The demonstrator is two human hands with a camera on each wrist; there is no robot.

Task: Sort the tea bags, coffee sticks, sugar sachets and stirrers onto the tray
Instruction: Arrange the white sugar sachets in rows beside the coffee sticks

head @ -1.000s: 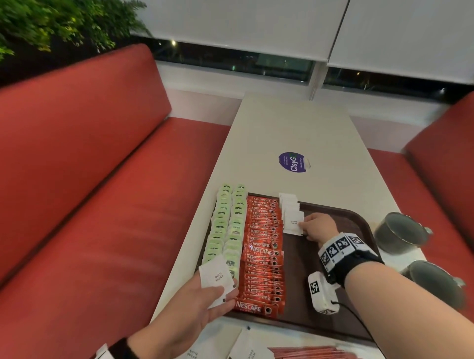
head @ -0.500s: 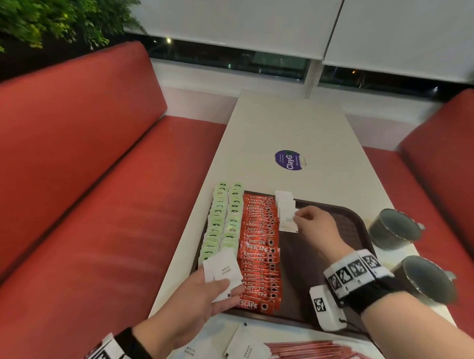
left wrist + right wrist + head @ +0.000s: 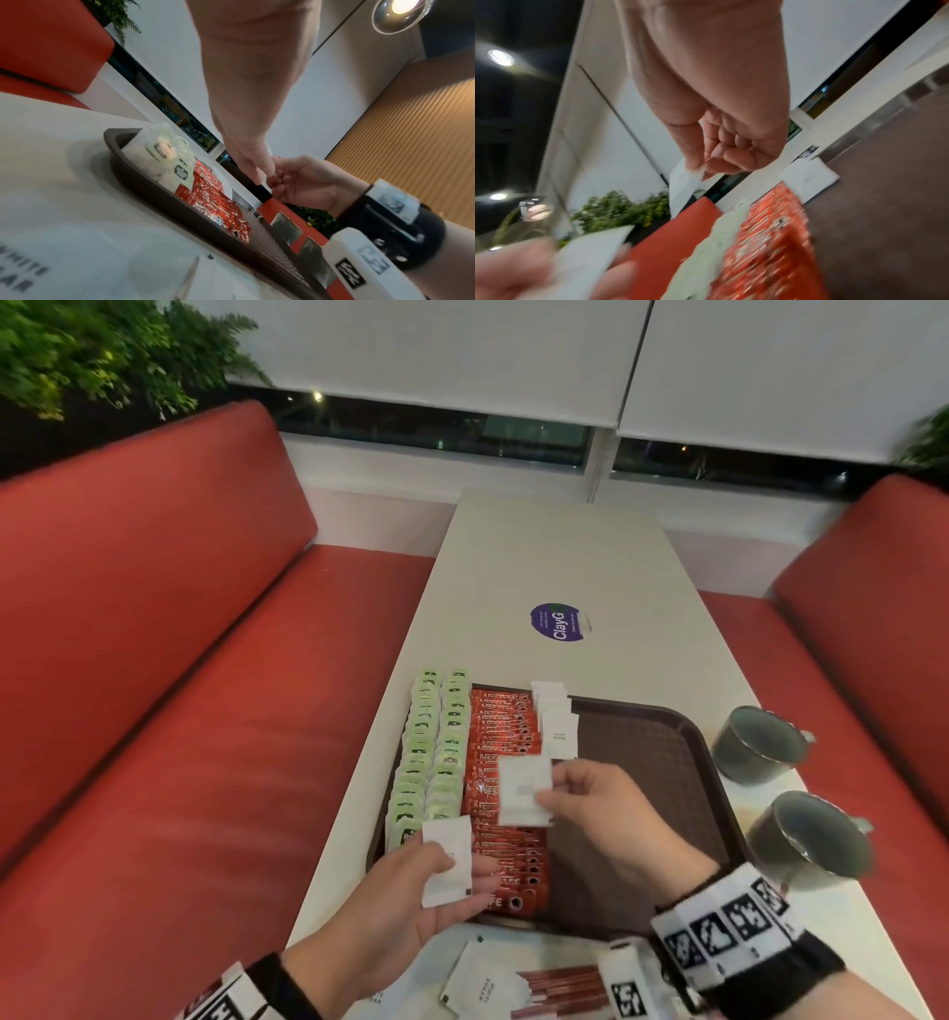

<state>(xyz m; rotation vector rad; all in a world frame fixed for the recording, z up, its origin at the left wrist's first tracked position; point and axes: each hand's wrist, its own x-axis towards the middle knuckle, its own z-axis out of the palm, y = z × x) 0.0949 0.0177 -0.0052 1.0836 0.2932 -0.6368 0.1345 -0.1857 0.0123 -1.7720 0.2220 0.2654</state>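
A dark brown tray point(image 3: 667, 762) holds two columns of green tea bags point(image 3: 436, 752), a column of red coffee sticks point(image 3: 506, 742) and a short row of white sugar sachets point(image 3: 554, 721) at its far middle. My right hand point(image 3: 547, 793) pinches one white sugar sachet point(image 3: 524, 791) above the coffee sticks; the right wrist view shows this sachet point(image 3: 682, 182) hanging from the fingertips point(image 3: 698, 164). My left hand point(image 3: 462, 875) holds white sugar sachets point(image 3: 447, 860) over the tray's near left corner. How many it holds I cannot tell.
Two grey cups point(image 3: 755, 744) point(image 3: 811, 839) stand on the table right of the tray. Loose sugar sachets point(image 3: 482, 988) and reddish sticks point(image 3: 560, 988) lie at the table's near edge. A purple sticker point(image 3: 557, 621) is beyond the tray. Red benches flank the table.
My right hand has left the sugar row and come back toward my left hand, and now pinches a fresh sachet. My left hand has shifted slightly right with its sachets.
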